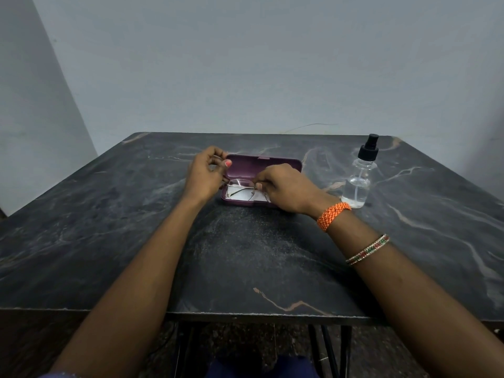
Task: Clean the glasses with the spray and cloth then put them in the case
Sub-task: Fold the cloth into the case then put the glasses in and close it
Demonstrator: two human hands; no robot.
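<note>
A purple glasses case lies open in the middle of the dark marble table, lid raised toward the wall. A white cloth lines its lower half. Thin-framed rimless glasses sit over the cloth in the case. My right hand pinches the glasses near the bridge. My left hand is at the case's left end, fingers curled at the glasses' left side; its exact hold is hard to make out. A clear spray bottle with a black pump top stands upright to the right of the case.
The table's far edge meets a pale grey wall. Its near edge runs across the lower view, with metal legs below. An orange braided band and a beaded bangle are on my right wrist.
</note>
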